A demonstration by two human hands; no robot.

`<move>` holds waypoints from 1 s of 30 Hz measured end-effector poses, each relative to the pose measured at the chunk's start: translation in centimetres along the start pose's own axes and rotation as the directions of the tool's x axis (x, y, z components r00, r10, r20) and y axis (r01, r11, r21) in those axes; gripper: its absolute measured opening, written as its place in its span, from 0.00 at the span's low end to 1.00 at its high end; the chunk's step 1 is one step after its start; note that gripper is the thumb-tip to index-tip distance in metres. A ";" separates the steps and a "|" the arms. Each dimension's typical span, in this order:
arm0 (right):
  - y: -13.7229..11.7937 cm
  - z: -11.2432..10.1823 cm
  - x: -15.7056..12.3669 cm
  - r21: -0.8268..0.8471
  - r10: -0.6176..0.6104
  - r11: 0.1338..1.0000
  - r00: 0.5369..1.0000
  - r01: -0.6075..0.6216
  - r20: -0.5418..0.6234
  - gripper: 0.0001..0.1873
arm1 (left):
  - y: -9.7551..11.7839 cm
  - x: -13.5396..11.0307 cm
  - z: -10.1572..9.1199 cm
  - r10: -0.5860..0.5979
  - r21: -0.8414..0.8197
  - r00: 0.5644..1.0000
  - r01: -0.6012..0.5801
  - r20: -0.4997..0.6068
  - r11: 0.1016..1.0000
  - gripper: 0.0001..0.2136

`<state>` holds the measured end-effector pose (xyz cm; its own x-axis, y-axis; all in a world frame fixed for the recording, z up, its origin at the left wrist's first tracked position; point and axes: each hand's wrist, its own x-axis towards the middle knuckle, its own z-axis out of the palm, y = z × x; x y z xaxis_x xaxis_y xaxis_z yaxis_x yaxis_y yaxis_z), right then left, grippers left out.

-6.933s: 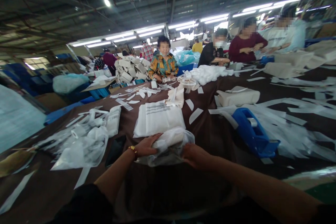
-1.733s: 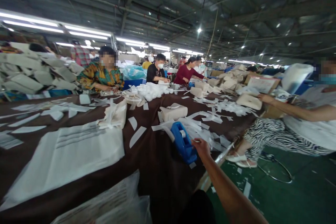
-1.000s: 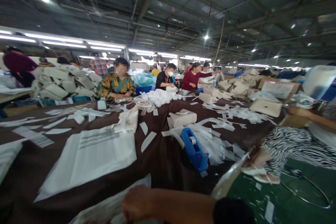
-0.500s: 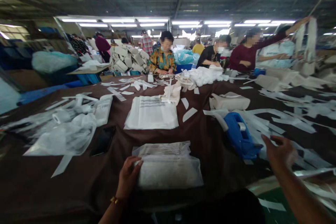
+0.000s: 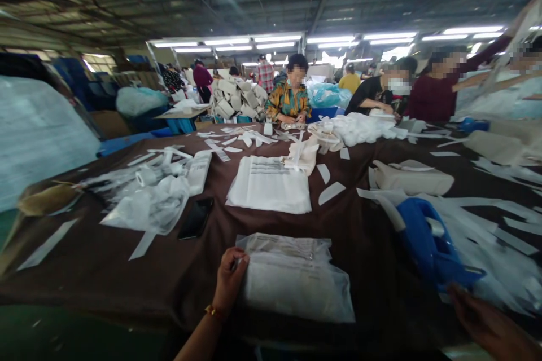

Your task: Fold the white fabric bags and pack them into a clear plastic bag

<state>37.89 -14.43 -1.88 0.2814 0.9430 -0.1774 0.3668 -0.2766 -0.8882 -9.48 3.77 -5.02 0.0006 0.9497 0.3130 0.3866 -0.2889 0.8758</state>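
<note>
A clear plastic bag [image 5: 296, 287] with something pale folded inside lies flat at the near edge of the table. Its left edge is pinched in the curled fingers of my left hand [image 5: 230, 279]. To the right, a blue tape dispenser [image 5: 436, 245] carries a roll of tape. My right hand [image 5: 480, 313] is just below the dispenser's front end, smeared by motion. Whether its fingers touch the dispenser or hold tape cannot be made out. A stack of printed plastic bags [image 5: 271, 189] rests beyond the bag.
On the left are a black phone [image 5: 196, 218] and a heap of crumpled plastic [image 5: 148, 203]. A beige bag [image 5: 417, 179] stands behind the dispenser among white strips [image 5: 486, 203]. Across the brown-covered table [image 5: 169, 287] sits a person in a patterned shirt [image 5: 288, 101], with other workers alongside.
The camera has turned left, so the scene sits further right. My right hand has moved nearer the dispenser's front end. My left hand stays at the plastic bag's left edge.
</note>
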 end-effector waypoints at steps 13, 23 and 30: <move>-24.2 29.5 12.8 -0.648 0.022 0.544 0.763 0.533 0.646 0.13 | -0.7 -0.5 0.5 0.125 0.147 0.992 -0.124 0.003 0.981 0.10; -16.6 20.2 8.5 -0.543 -0.261 0.644 0.822 0.539 0.507 0.26 | 3.0 3.6 0.2 0.132 0.254 0.865 -0.283 0.484 0.925 0.19; -11.8 22.8 9.7 -0.599 -0.096 0.673 0.855 0.434 0.510 0.38 | 1.9 6.9 3.4 -0.165 0.359 0.561 -0.256 0.812 0.897 0.26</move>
<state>16.10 2.18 -2.80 -0.2472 0.9269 -0.2824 0.9002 0.1119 -0.4208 -5.59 10.23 -2.46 0.6848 0.6779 -0.2673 0.6783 -0.4589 0.5739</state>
